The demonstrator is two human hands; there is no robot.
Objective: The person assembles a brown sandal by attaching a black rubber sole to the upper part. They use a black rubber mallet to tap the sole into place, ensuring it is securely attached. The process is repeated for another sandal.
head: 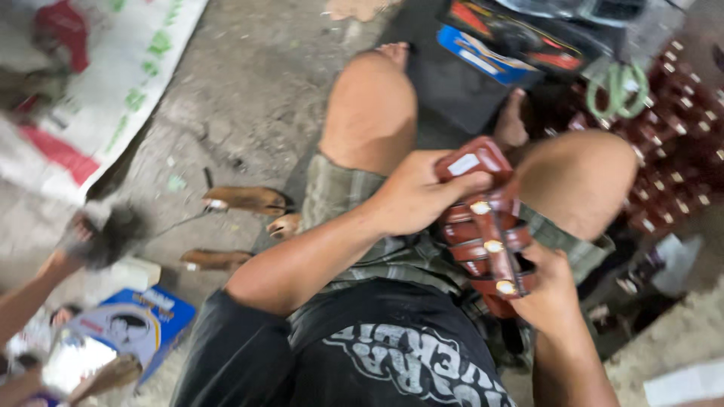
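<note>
A brown strapped sandal (pixel 489 226) is held over the lap between both hands. The left hand (pixel 413 197) is closed around its upper end, fingers wrapped over the top near a pale label, thumb side toward the straps. The right hand (pixel 553 292) is closed on the lower end, the sole gripped from below; the fingertips are hidden behind the sandal. Three round metal studs are seen down the centre strap, with cross straps on both sides. The sandal is tilted, its top toward the knees. Under the hands, plaid shorts (pixel 354 188) and a black printed shirt (pixel 392 354) are seen, with both bare knees raised. Beyond the right knee, a stack of similar dark red sandals (pixel 679 128) is spread on the ground, and a green coil (pixel 620 89) lies just beside it. Ahead of the knees, dark flat packs (pixel 490 56) are laid. On the concrete floor (pixel 249 98) to the left, two tan soles (pixel 245 200) are placed, well apart from the hands. At the far left edge, another person's hand (pixel 94 237) is seen, blurred, above a blue box (pixel 151 320).
</note>
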